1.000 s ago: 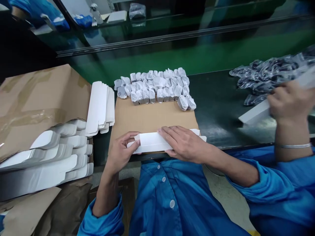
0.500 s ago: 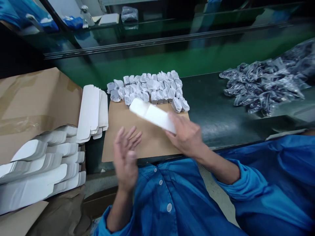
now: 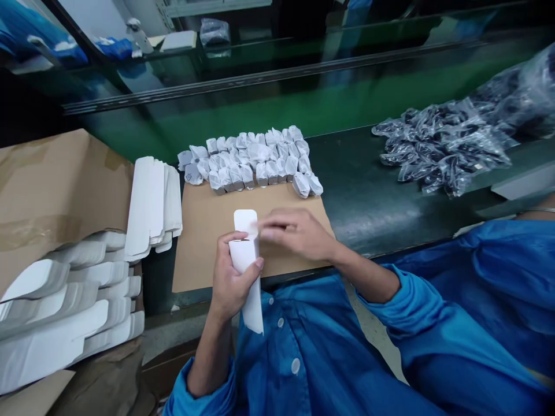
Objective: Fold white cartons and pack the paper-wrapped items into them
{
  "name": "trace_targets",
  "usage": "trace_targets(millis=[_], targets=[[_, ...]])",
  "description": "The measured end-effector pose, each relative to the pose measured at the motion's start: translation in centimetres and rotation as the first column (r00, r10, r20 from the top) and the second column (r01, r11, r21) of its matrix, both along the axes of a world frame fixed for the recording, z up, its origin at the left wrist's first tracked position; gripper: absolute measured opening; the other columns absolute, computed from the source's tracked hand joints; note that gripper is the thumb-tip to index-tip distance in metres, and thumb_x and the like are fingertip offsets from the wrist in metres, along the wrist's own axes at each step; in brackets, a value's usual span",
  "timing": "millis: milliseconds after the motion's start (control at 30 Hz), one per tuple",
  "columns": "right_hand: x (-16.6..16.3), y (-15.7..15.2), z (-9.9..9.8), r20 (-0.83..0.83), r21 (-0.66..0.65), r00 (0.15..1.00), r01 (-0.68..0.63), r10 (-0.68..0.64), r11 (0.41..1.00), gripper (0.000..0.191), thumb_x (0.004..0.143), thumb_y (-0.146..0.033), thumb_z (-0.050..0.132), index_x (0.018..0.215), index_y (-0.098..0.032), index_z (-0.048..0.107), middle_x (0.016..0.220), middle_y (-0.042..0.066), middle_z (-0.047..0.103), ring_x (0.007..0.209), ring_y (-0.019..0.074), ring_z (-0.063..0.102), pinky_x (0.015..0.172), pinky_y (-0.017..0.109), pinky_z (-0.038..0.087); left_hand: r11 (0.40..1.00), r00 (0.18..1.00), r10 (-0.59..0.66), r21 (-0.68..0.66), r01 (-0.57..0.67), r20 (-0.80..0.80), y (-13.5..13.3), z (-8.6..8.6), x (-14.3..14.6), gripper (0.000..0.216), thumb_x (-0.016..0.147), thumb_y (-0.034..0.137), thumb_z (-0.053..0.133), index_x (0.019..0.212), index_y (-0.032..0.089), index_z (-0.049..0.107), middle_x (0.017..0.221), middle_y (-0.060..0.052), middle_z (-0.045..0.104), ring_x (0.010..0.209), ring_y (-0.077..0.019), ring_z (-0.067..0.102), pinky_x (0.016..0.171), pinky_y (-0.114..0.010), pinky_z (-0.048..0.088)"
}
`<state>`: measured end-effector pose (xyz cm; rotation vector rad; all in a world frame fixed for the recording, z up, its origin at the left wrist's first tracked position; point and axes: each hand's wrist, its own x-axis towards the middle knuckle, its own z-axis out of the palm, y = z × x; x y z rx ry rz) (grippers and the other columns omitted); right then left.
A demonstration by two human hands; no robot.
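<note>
My left hand (image 3: 234, 274) is wrapped around a slim white carton (image 3: 246, 254), its thumb across the front. The carton's lower end hangs towards my blue coat, and a rounded flap (image 3: 245, 218) stands up at its top end. My right hand (image 3: 299, 232) is beside that top end, fingers stretched towards the flap. Its fingertips are smeared by motion, so whether they grip the flap is unclear. Beneath both hands lies a brown cardboard sheet (image 3: 195, 254). Rows of small items in white wrapping (image 3: 255, 159) stand along its far edge.
Flat white cartons (image 3: 147, 202) lie stacked left of the sheet. More fill an open cardboard box (image 3: 56, 179) at the far left. Dark items in clear plastic bags (image 3: 451, 144) are heaped on the green table (image 3: 364, 196) at the right. A neighbour's blue sleeve (image 3: 489, 260) is close by.
The carton has passed from my right hand to my left and now stands more upright, its flap raised. My left hand has closed around it; my right hand has moved to its top.
</note>
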<state>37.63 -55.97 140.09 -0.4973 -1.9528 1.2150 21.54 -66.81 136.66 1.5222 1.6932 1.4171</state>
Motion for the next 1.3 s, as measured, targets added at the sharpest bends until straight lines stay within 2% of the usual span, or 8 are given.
trace_targets(millis=[100,200,367,533,667,800,1067,1300], targets=[[-0.4,1.2,-0.1,-0.111,-0.393,0.993,-0.005,-0.042,0.92,0.036,0.091,-0.05,0.058,0.09,-0.015,0.067,0.075,0.001,0.064,0.06,0.0095,0.058,0.052,0.021,0.046,0.996,0.999,-0.034,-0.083,0.031,-0.033,-0.1,0.2,-0.1,0.041,0.075,0.031,0.068,0.11,0.021,0.048,0.1,-0.003,0.054,0.077,-0.0172,0.058,0.064,-0.029,0.049],[-1.1,1.1,-0.1,-0.103,-0.526,0.985,-0.175,0.141,0.832,0.038,0.079,-0.053,0.071,0.079,-0.015,0.064,0.07,0.0,0.061,0.06,0.0096,0.057,0.05,0.02,0.044,0.997,0.982,-0.038,-0.068,0.026,-0.184,0.3,0.5,-0.1,0.038,0.075,0.03,0.067,0.107,0.021,0.049,0.1,-0.003,0.054,0.081,-0.0178,0.058,0.067,-0.029,0.049],[-1.5,-0.4,0.2,-0.081,-0.398,0.989,-0.148,0.127,0.905,0.031,0.074,-0.038,0.08,0.091,-0.014,0.071,0.085,0.002,0.068,0.075,0.0103,0.058,0.066,0.022,0.046,0.995,0.969,0.062,0.097,-0.04,-0.241,0.5,-0.4,0.7,0.058,0.076,0.032,0.069,0.125,0.02,0.04,0.111,-0.008,0.054,0.096,-0.0208,0.062,0.076,-0.032,0.053],[-1.2,-0.7,0.3,-0.106,-0.378,0.986,-0.161,0.13,0.912,0.027,0.077,-0.039,0.077,0.088,-0.014,0.073,0.083,0.003,0.07,0.074,0.0118,0.059,0.068,0.025,0.045,0.99,0.953,0.092,0.127,-0.058,-0.287,0.0,-0.6,1.0,0.1,0.078,0.03,0.07,0.154,0.021,0.005,0.138,-0.018,0.048,0.121,-0.0283,0.057,0.094,-0.039,0.052],[-1.2,-0.7,0.4,-0.103,-0.408,0.985,-0.168,0.138,0.897,0.022,0.079,-0.034,0.075,0.09,-0.015,0.073,0.082,0.002,0.07,0.072,0.011,0.058,0.066,0.025,0.045,0.997,0.894,0.028,0.08,0.009,-0.448,-0.3,-0.1,0.1,0.093,0.081,0.031,0.067,0.156,0.024,0.012,0.158,-0.018,0.03,0.142,-0.0338,0.038,0.109,-0.046,0.043],[-1.2,-1.1,0.3,-0.106,-0.398,0.987,-0.15,0.117,0.905,0.015,0.082,-0.024,0.071,0.092,-0.015,0.074,0.084,0.002,0.071,0.076,0.0109,0.059,0.068,0.024,0.045,0.998,0.878,-0.042,0.018,0.058,-0.477,-0.3,-0.1,-0.5,0.092,0.085,0.032,0.062,0.157,0.021,0.005,0.156,-0.02,0.033,0.14,-0.0339,0.042,0.107,-0.049,0.044],[-1.2,-1.6,-0.8,-0.066,-0.371,0.997,-0.063,0.041,0.927,0.02,0.085,-0.031,0.068,0.095,-0.016,0.075,0.087,0.004,0.073,0.076,0.0134,0.062,0.069,0.026,0.047,0.993,0.858,-0.103,0.001,0.12,-0.503,0.0,-0.7,-0.9,0.093,0.087,0.034,0.062,0.157,0.021,0.003,0.154,-0.021,0.036,0.138,-0.0332,0.044,0.106,-0.05,0.045],[-1.3,-2.9,-1.8,-0.112,-0.127,0.994,-0.018,0.004,0.992,0.02,0.091,-0.026,0.061,0.107,-0.02,0.072,0.113,0.006,0.069,0.106,0.0165,0.063,0.092,0.032,0.049,0.997,0.869,-0.079,-0.023,0.077,-0.489,0.1,-0.5,-0.8,0.089,0.088,0.036,0.059,0.157,0.017,0.005,0.151,-0.024,0.038,0.135,-0.0344,0.047,0.104,-0.051,0.046]])
